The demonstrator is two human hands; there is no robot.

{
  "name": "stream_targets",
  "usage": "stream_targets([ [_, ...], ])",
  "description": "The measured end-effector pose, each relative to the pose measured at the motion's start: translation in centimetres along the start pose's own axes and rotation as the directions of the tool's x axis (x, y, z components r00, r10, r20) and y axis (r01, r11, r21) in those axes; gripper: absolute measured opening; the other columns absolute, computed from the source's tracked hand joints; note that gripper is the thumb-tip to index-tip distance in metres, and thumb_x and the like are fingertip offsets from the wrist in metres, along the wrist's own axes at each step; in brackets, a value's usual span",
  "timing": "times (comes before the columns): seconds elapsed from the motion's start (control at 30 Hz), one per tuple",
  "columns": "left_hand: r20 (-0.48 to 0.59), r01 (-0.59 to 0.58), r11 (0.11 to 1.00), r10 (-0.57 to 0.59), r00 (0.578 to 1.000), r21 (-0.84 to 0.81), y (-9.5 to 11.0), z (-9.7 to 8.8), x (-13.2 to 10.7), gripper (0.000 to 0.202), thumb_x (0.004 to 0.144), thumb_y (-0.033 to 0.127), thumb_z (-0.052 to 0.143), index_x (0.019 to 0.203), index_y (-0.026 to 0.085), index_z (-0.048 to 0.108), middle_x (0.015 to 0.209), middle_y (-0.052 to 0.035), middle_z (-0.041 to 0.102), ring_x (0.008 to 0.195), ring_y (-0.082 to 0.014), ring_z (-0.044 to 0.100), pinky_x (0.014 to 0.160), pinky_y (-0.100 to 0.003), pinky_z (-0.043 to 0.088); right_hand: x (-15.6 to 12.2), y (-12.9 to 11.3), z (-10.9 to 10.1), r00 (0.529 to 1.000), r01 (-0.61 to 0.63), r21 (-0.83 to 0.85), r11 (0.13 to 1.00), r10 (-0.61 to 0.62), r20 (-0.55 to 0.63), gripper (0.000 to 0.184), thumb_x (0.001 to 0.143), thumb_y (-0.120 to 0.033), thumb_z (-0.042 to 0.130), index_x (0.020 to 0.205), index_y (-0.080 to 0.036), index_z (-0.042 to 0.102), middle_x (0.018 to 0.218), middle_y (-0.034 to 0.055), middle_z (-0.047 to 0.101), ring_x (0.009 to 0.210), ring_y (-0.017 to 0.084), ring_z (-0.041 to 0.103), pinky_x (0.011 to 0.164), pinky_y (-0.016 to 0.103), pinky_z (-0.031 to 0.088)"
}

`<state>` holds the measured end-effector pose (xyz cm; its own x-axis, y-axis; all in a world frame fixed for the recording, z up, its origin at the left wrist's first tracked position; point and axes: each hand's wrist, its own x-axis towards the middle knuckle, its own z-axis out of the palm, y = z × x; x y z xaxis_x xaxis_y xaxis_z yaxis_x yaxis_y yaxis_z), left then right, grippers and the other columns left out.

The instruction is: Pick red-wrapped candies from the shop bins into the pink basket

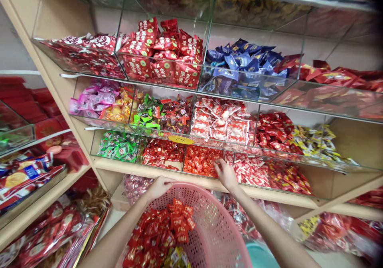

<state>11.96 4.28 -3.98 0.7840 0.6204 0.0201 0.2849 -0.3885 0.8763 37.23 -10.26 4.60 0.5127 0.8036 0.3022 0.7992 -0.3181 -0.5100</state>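
My left hand (159, 187) is closed on the far rim of a pink plastic basket (221, 224) with holes in its wall. Inside the basket lie many red-wrapped candies (149, 232), a cluster of orange-red ones (181, 222) and a few yellow-wrapped ones (176, 258). Reaching past the rim, my right hand (226, 175) is at the front right edge of a shelf compartment of orange-red wrapped candies (200, 162). Its fingers are slightly bent and apart, near the candies, and I see nothing held in them.
Glass-fronted shelves carry green (118, 146), blue (248, 66) and red-and-white (251, 170) wrapped candies around the hands. A yellow label (180, 140) sits on one shelf edge. Below are bagged candies (254, 216) and a teal container (260, 255). Another shelf stands left.
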Motion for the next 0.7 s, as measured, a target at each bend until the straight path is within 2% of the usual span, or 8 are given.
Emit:
stream_targets([
  [0.07, 0.000, 0.025, 1.000, -0.025, 1.000, -0.003, 0.0, 0.0, 0.0, 0.038, 0.074, 0.031, 0.048, 0.107, 0.016, 0.062, 0.089, -0.0028, 0.070, 0.072, -0.0165, 0.064, 0.071, -0.028, 0.049, 1.7, 0.5, 0.6, 0.996, -0.087, -0.171, 0.981, 0.091, 0.017, 0.027, 0.084, -0.027, 0.036, 0.098, -0.014, 0.055, 0.076, 0.0115, 0.064, 0.071, 0.018, 0.060, 0.062, 0.025, 0.037],
  [0.17, -0.005, 0.016, 1.000, -0.017, 1.000, -0.013, 0.1, -0.1, 0.0, 0.038, 0.074, 0.033, 0.048, 0.105, 0.016, 0.063, 0.095, -0.0035, 0.069, 0.072, -0.0163, 0.064, 0.069, -0.027, 0.049, 2.9, 1.1, 1.9, 0.979, -0.181, -0.293, 0.939, 0.200, 0.035, 0.028, 0.084, -0.024, 0.036, 0.096, -0.011, 0.057, 0.079, 0.0165, 0.065, 0.075, 0.020, 0.061, 0.062, 0.026, 0.036],
  [0.3, -0.009, -0.012, 1.000, 0.012, 1.000, -0.016, 0.5, -0.2, -0.1, 0.036, 0.074, 0.032, 0.048, 0.103, 0.016, 0.064, 0.095, -0.0031, 0.068, 0.081, -0.0178, 0.063, 0.076, -0.028, 0.048, 3.4, 1.7, 2.7, 0.971, -0.232, -0.234, 0.944, 0.240, 0.009, 0.027, 0.081, -0.023, 0.039, 0.089, -0.009, 0.061, 0.080, 0.0190, 0.065, 0.076, 0.021, 0.061, 0.061, 0.026, 0.037],
  [0.43, -0.001, -0.032, 0.999, 0.032, 0.999, -0.024, 0.5, -0.2, -0.1, 0.034, 0.075, 0.030, 0.048, 0.101, 0.016, 0.065, 0.093, -0.0026, 0.069, 0.085, -0.0179, 0.062, 0.080, -0.029, 0.046, 3.7, 2.1, 2.8, 0.965, -0.258, -0.175, 0.950, 0.264, 0.011, 0.024, 0.077, -0.020, 0.042, 0.078, -0.010, 0.064, 0.075, 0.0177, 0.066, 0.073, 0.020, 0.061, 0.061, 0.025, 0.038],
  [0.57, -0.008, -0.023, 0.999, 0.023, 1.000, -0.033, 0.4, -0.1, -0.1, 0.034, 0.074, 0.030, 0.049, 0.101, 0.017, 0.065, 0.098, -0.0031, 0.067, 0.081, -0.0180, 0.063, 0.078, -0.029, 0.048, 3.6, 2.3, 2.9, 0.957, -0.286, -0.120, 0.951, 0.289, 0.007, 0.024, 0.076, -0.020, 0.042, 0.071, -0.011, 0.064, 0.071, 0.0173, 0.066, 0.070, 0.021, 0.061, 0.061, 0.025, 0.039],
  [0.7, -0.017, -0.015, 0.998, 0.014, 1.000, -0.054, 0.3, -0.1, 0.0, 0.034, 0.073, 0.032, 0.051, 0.099, 0.017, 0.066, 0.099, -0.0039, 0.067, 0.080, -0.0179, 0.064, 0.075, -0.029, 0.049, 3.2, 2.2, 3.2, 0.945, -0.326, -0.038, 0.945, 0.327, 0.031, 0.023, 0.074, -0.020, 0.044, 0.064, -0.013, 0.063, 0.055, 0.0121, 0.064, 0.059, 0.018, 0.060, 0.056, 0.024, 0.040],
])
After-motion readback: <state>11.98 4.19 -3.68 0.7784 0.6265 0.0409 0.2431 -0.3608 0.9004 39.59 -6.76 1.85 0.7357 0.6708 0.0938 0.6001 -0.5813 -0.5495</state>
